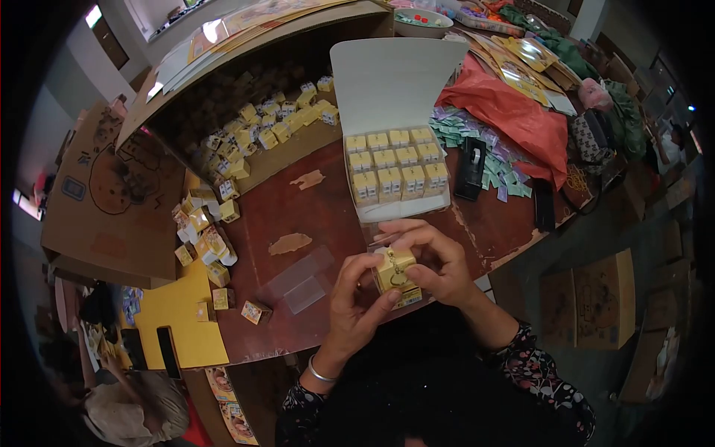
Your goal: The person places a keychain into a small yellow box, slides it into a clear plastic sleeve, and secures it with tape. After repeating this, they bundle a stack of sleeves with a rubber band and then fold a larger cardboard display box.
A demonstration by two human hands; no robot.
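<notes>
Close to my body, both hands are wrapped round a small yellow box (395, 267) with a chain and ring lying on its top. Clear plastic seems to surround this box. My left hand (354, 298) grips its left side, and the fingers of my right hand (441, 268) close on its right and far sides. Just beyond them stands an open white carton (406, 51), its lid raised, filled with rows of similar yellow boxes (389, 158). Flat clear plastic pieces (303, 281) lie on the table left of my hands.
A large cardboard box (257, 160) on its side holds many small yellow boxes; more lie loose (208, 235) to the left. At right are a black tape dispenser (470, 167), small packets (484, 141) and a red plastic bag (506, 104). Another person (138, 402) sits lower left.
</notes>
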